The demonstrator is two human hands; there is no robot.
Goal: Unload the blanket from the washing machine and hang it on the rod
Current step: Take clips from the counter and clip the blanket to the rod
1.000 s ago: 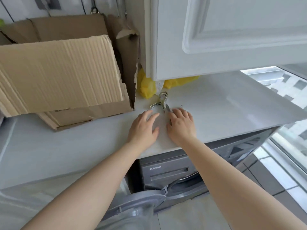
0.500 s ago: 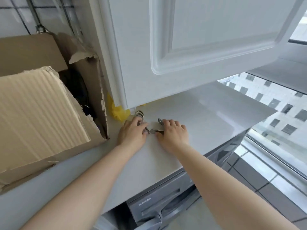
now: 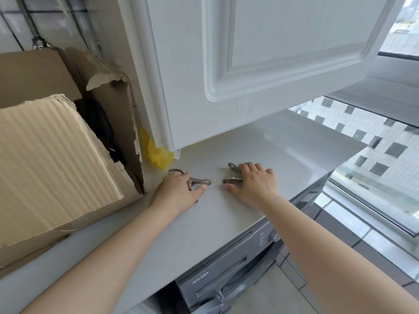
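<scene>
My left hand [image 3: 179,192] rests on the grey countertop [image 3: 283,150] and pinches a metal clip [image 3: 200,181] whose jaws stick out to the right between thumb and fingers. My right hand [image 3: 257,185] lies a short way to the right, with its fingers curled over two more metal clips [image 3: 232,175] whose ends poke out to the left. The grey washing machine [image 3: 226,275] sits under the countertop, with only its control panel and door top showing. No blanket or rod is in view.
A torn cardboard box [image 3: 52,155] fills the countertop's left side. A yellow plastic bag [image 3: 156,152] lies behind my left hand. A white cabinet door [image 3: 272,53] hangs open overhead. A window [image 3: 374,155] runs along the right, above the tiled floor.
My hands, side by side over the clips before, have drawn apart, each holding clips. The view has shifted closer and to the right.
</scene>
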